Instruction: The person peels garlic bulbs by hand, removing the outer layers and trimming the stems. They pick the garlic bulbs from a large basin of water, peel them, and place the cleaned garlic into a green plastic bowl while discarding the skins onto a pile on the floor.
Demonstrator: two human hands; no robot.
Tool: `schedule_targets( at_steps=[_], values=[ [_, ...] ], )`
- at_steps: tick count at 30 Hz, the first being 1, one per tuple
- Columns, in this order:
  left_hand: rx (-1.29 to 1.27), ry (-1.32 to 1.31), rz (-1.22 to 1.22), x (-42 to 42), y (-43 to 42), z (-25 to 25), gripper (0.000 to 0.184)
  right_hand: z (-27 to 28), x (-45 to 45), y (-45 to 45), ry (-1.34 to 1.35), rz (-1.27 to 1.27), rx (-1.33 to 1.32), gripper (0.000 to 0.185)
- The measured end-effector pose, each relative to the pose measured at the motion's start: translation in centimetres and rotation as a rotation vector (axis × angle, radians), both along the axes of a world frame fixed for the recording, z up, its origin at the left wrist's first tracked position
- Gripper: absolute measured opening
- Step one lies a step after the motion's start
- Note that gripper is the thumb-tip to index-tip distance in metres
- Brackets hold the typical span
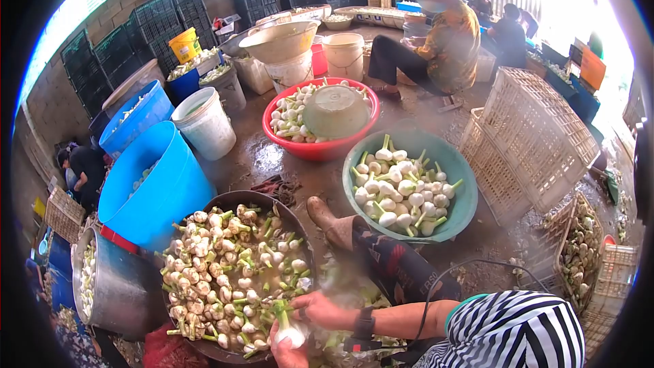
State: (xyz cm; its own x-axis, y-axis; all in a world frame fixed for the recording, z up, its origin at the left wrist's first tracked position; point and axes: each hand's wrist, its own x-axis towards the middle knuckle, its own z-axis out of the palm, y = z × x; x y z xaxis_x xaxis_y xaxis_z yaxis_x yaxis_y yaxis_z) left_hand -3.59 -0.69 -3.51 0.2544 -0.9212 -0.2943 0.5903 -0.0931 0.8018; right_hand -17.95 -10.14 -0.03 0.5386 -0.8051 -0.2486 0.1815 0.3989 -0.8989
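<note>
My left hand (287, 349) holds a white garlic bulb (291, 335) with a short green stem, at the near rim of a dark round basin (308, 235). The fingers of my right hand (323, 310) are closed at the green stem; any small tool in them cannot be made out. Many unpeeled and partly peeled bulbs (204, 266) lie in brownish water in the basin. Beyond my knee, a green basin (354, 212) holds clean white bulbs (402, 191).
A red basin (320, 152) with bulbs and an upturned bowl (336, 110) stands ahead. Blue tubs (153, 191) and a metal pot (126, 293) are at the left. Plastic crates (528, 143) stand right. A person (446, 41) sits beyond; others are farther off.
</note>
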Motion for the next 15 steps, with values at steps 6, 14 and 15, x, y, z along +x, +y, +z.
schedule_targets(
  at_steps=[6, 14, 15],
  values=[
    [0.145, -0.389, 0.124, -1.7, -1.0, 2.5, 0.036, -1.8, 0.3, -0.3, 0.279, -0.24, -0.475, 0.026],
    [0.374, -0.177, 0.017, -3.2, -1.2, 4.4, 0.031, -0.9, 0.1, 0.9, 0.328, -0.028, -0.59, 0.032],
    [0.344, -0.19, 0.038, -3.5, -0.9, 4.8, 0.031, -1.2, 0.3, 0.9, 0.237, -0.039, -0.552, 0.031]
  ],
)
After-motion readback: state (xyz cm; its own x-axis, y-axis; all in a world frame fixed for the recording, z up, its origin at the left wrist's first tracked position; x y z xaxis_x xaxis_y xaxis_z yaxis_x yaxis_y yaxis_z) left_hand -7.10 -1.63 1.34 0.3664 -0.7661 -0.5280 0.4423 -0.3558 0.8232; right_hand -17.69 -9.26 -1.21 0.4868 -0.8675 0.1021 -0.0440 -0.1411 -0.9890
